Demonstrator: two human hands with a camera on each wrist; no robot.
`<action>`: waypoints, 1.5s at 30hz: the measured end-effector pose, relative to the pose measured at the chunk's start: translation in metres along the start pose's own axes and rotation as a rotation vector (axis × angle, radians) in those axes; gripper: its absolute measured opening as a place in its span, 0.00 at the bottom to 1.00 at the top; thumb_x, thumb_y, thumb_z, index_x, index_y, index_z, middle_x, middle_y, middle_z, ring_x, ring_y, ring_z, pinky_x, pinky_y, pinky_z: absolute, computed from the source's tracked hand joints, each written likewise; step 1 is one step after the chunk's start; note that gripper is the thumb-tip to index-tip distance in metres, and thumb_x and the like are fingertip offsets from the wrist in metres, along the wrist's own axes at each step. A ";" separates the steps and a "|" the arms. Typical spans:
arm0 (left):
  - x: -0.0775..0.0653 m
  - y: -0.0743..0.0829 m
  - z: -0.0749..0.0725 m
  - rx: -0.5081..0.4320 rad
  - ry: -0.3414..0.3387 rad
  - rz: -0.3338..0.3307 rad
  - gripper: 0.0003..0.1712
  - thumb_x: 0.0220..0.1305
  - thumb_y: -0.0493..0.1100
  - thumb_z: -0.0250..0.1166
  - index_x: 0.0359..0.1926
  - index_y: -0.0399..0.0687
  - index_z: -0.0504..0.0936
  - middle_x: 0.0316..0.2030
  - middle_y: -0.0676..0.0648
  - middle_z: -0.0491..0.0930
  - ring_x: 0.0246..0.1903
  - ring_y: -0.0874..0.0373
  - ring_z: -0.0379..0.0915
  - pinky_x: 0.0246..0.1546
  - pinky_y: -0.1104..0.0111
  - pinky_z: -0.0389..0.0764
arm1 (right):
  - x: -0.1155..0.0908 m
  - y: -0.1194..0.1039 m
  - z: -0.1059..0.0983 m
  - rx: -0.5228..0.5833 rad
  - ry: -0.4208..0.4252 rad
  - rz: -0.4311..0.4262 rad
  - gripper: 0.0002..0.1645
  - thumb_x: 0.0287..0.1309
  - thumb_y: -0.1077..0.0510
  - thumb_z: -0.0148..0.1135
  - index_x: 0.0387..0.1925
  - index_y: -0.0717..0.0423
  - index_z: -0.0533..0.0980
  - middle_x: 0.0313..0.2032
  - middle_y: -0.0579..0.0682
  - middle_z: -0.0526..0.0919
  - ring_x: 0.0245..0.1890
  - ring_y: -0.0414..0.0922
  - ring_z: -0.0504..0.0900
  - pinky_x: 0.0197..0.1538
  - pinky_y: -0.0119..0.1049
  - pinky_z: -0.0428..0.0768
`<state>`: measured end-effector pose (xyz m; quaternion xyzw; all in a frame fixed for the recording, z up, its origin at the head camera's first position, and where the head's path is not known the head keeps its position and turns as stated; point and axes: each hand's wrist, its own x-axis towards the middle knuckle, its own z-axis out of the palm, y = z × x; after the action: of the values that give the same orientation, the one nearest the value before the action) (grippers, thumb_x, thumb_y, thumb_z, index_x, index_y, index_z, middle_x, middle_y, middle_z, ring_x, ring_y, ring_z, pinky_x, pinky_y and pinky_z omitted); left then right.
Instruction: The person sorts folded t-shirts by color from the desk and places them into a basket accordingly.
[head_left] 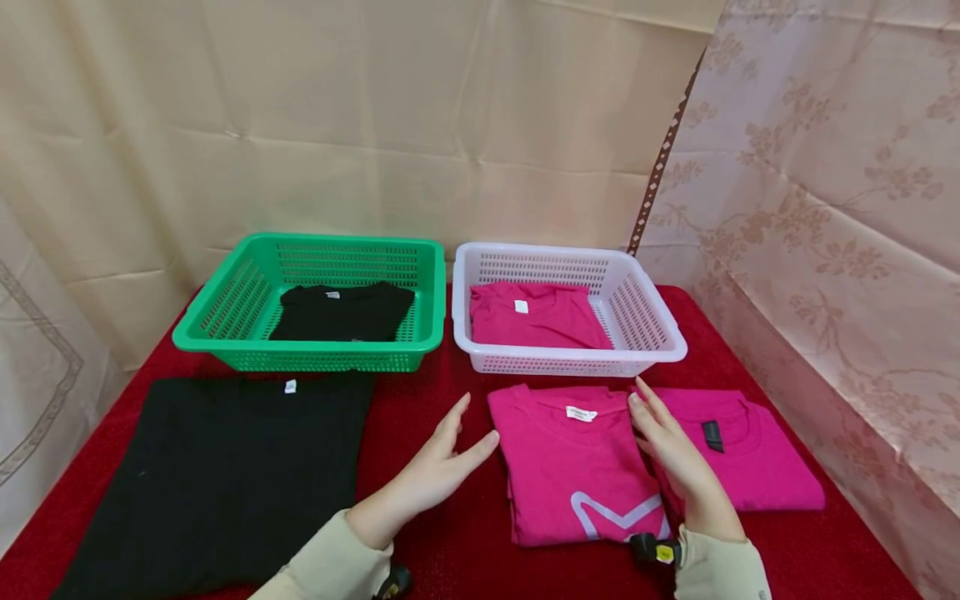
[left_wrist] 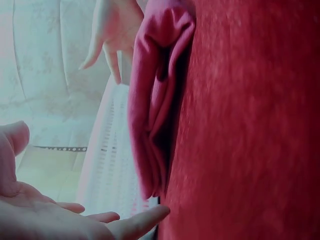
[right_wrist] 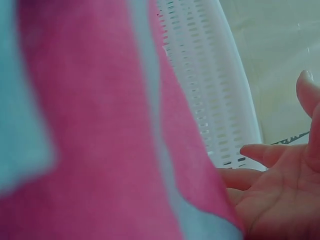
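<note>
A folded pink T-shirt (head_left: 566, 467) with a white neck label and a pale printed line lies between my two hands. My left hand (head_left: 431, 471) is beside its left edge, fingers extended and thumb spread. In the left wrist view, that hand's fingers (left_wrist: 140, 222) reach low beside the shirt's folded layers (left_wrist: 145, 115). At the opposite edge, my right hand (head_left: 682, 458) has extended fingers near the upper right corner; whether they touch the cloth is hard to tell. A second folded pink T-shirt (head_left: 772, 467) with a black label lies just right of that hand.
Behind stand a green basket (head_left: 307, 346) holding a folded black shirt (head_left: 345, 312) and a white basket (head_left: 555, 354) holding a folded pink shirt (head_left: 536, 321). A larger black shirt (head_left: 247, 475) lies at the left on the red cloth (head_left: 442, 558). Curtains hang behind and at the sides.
</note>
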<state>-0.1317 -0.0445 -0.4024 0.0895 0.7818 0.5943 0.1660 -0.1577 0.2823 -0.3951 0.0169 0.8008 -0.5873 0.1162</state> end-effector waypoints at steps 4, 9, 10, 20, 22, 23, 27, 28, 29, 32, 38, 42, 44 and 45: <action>0.001 -0.001 0.005 -0.033 -0.026 -0.016 0.50 0.69 0.63 0.58 0.79 0.46 0.43 0.77 0.39 0.47 0.73 0.33 0.48 0.69 0.38 0.59 | 0.002 0.004 0.000 0.044 0.001 0.020 0.41 0.78 0.45 0.35 0.78 0.54 0.31 0.78 0.64 0.32 0.75 0.71 0.42 0.74 0.66 0.50; 0.003 0.000 0.011 -0.079 -0.040 -0.035 0.49 0.70 0.61 0.58 0.78 0.44 0.44 0.76 0.35 0.50 0.70 0.33 0.56 0.66 0.40 0.65 | 0.003 0.006 -0.002 0.077 0.021 0.039 0.42 0.78 0.44 0.35 0.78 0.54 0.31 0.78 0.64 0.34 0.74 0.71 0.45 0.74 0.64 0.52; 0.003 0.001 0.013 -0.085 -0.042 -0.038 0.49 0.70 0.61 0.57 0.78 0.44 0.44 0.75 0.35 0.51 0.69 0.34 0.58 0.65 0.41 0.66 | 0.003 0.007 -0.002 0.078 0.024 0.042 0.42 0.78 0.43 0.36 0.78 0.54 0.32 0.78 0.64 0.35 0.74 0.71 0.46 0.73 0.64 0.52; 0.007 -0.001 0.023 -0.187 -0.084 -0.065 0.47 0.72 0.59 0.56 0.78 0.43 0.44 0.73 0.32 0.53 0.60 0.45 0.71 0.60 0.49 0.75 | 0.003 0.011 -0.008 0.030 0.051 0.097 0.41 0.76 0.40 0.38 0.79 0.50 0.40 0.77 0.62 0.46 0.69 0.61 0.62 0.50 0.25 0.73; 0.007 -0.002 0.025 -0.208 -0.101 -0.068 0.47 0.72 0.58 0.56 0.78 0.42 0.43 0.73 0.31 0.53 0.60 0.45 0.71 0.59 0.49 0.76 | 0.003 0.012 -0.008 0.034 0.062 0.105 0.41 0.76 0.39 0.40 0.79 0.50 0.41 0.77 0.62 0.49 0.65 0.55 0.68 0.48 0.24 0.74; 0.008 -0.002 0.026 -0.220 -0.108 -0.069 0.47 0.72 0.58 0.56 0.78 0.41 0.43 0.73 0.31 0.53 0.60 0.44 0.71 0.59 0.49 0.77 | 0.003 0.012 -0.008 0.034 0.068 0.110 0.41 0.75 0.39 0.41 0.79 0.49 0.42 0.76 0.61 0.51 0.62 0.51 0.71 0.47 0.24 0.75; 0.008 -0.002 0.030 -0.266 -0.125 -0.081 0.48 0.72 0.58 0.56 0.77 0.40 0.42 0.72 0.30 0.54 0.62 0.42 0.69 0.59 0.49 0.77 | 0.005 0.013 -0.009 0.036 0.088 0.124 0.41 0.74 0.38 0.44 0.79 0.48 0.46 0.74 0.59 0.55 0.49 0.35 0.75 0.46 0.27 0.77; 0.008 -0.001 0.030 -0.280 -0.129 -0.085 0.48 0.73 0.58 0.56 0.77 0.39 0.42 0.72 0.30 0.55 0.63 0.41 0.69 0.58 0.49 0.78 | 0.005 0.013 -0.009 0.036 0.090 0.126 0.41 0.74 0.38 0.44 0.79 0.48 0.46 0.73 0.60 0.56 0.47 0.33 0.76 0.46 0.27 0.77; 0.009 -0.001 0.031 -0.295 -0.132 -0.087 0.47 0.73 0.57 0.56 0.77 0.39 0.42 0.71 0.29 0.55 0.63 0.41 0.69 0.58 0.49 0.78 | 0.005 0.013 -0.009 0.037 0.093 0.128 0.41 0.74 0.38 0.45 0.79 0.48 0.47 0.73 0.60 0.56 0.46 0.32 0.76 0.46 0.28 0.78; 0.009 -0.001 0.034 -0.332 -0.140 -0.094 0.46 0.74 0.55 0.55 0.77 0.38 0.42 0.70 0.29 0.57 0.62 0.40 0.71 0.57 0.50 0.79 | 0.004 0.013 -0.008 0.033 0.096 0.138 0.41 0.73 0.39 0.46 0.79 0.47 0.47 0.72 0.61 0.58 0.45 0.32 0.77 0.45 0.28 0.78; 0.009 -0.002 0.037 -0.370 -0.137 -0.093 0.44 0.74 0.53 0.56 0.76 0.38 0.44 0.67 0.29 0.61 0.58 0.43 0.74 0.54 0.51 0.81 | 0.003 0.014 -0.009 0.018 0.098 0.165 0.42 0.72 0.39 0.49 0.78 0.47 0.49 0.69 0.61 0.61 0.43 0.35 0.77 0.43 0.29 0.79; 0.010 -0.004 0.039 -0.388 -0.139 -0.088 0.44 0.74 0.51 0.57 0.76 0.38 0.44 0.66 0.29 0.63 0.57 0.44 0.75 0.52 0.52 0.82 | 0.004 0.015 -0.009 0.009 0.095 0.173 0.40 0.72 0.40 0.51 0.76 0.51 0.52 0.62 0.58 0.66 0.38 0.36 0.77 0.42 0.30 0.79; 0.011 -0.005 0.040 -0.390 -0.140 -0.085 0.43 0.74 0.50 0.57 0.76 0.38 0.45 0.65 0.29 0.64 0.56 0.45 0.76 0.51 0.52 0.82 | 0.003 0.016 -0.009 0.007 0.084 0.174 0.38 0.72 0.41 0.52 0.74 0.52 0.55 0.58 0.56 0.68 0.37 0.37 0.77 0.41 0.31 0.79; 0.011 -0.005 0.041 -0.389 -0.139 -0.084 0.42 0.74 0.49 0.57 0.76 0.37 0.45 0.65 0.29 0.64 0.56 0.45 0.76 0.51 0.52 0.82 | 0.003 0.016 -0.008 0.009 0.081 0.174 0.37 0.71 0.42 0.52 0.73 0.53 0.56 0.56 0.54 0.69 0.37 0.37 0.77 0.41 0.32 0.79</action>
<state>-0.1263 -0.0053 -0.4190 0.0639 0.6421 0.7189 0.2586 -0.1596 0.2948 -0.4086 0.1107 0.7977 -0.5774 0.1340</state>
